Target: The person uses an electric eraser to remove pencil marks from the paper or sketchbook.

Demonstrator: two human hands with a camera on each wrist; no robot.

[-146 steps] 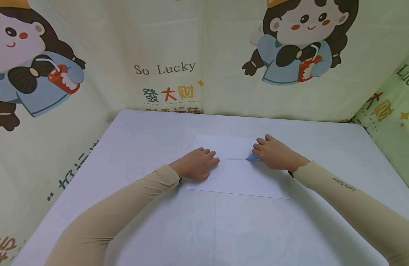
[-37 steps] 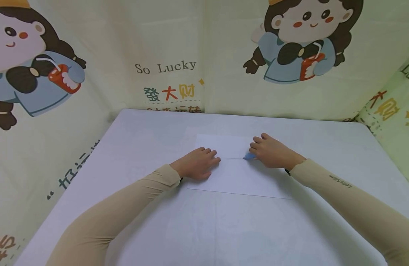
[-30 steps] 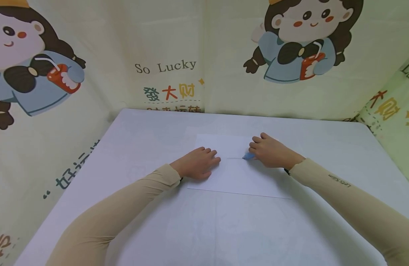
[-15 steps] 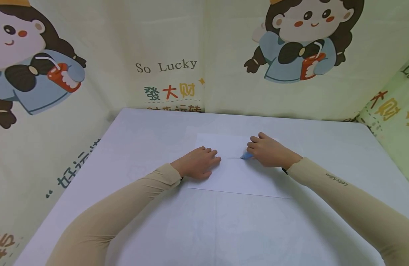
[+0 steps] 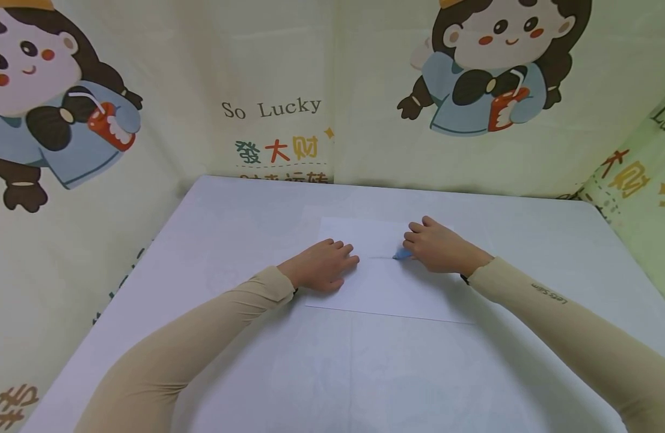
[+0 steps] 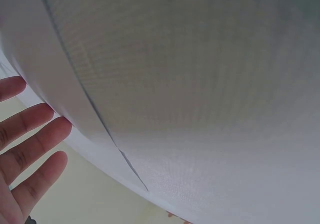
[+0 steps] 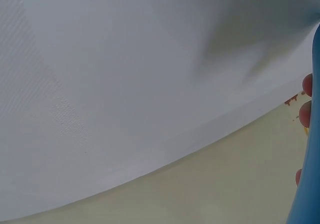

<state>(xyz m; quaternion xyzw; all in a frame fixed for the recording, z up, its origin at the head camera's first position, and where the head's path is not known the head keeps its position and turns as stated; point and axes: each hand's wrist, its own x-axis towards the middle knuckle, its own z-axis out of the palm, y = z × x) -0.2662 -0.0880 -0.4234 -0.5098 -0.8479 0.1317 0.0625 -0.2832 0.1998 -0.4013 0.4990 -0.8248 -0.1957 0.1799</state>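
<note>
A sheet of white paper [image 5: 365, 294] lies flat on the white table. My left hand [image 5: 324, 266] rests on its left part with fingers spread; the left wrist view shows several relaxed fingers [image 6: 42, 141] touching the surface. My right hand [image 5: 439, 245] grips a thick blue pen [image 5: 403, 254] whose dark tip meets the paper right of the middle. A faint thin line [image 5: 380, 258] runs leftward from that tip. In the right wrist view the smooth blue barrel of the pen [image 7: 311, 149] fills the right edge, with fingertips showing behind it.
The white tabletop [image 5: 408, 379] stretches around the paper on all sides. Cream curtains [image 5: 370, 156] printed with cartoon figures and lettering hang behind the table and at both sides. Beige sleeves [image 5: 219, 328] cover both forearms.
Since the earliest frame my right hand has shifted slightly left with the pen, along the faint line. In the last half second it moved a touch back right. My left hand stays put.
</note>
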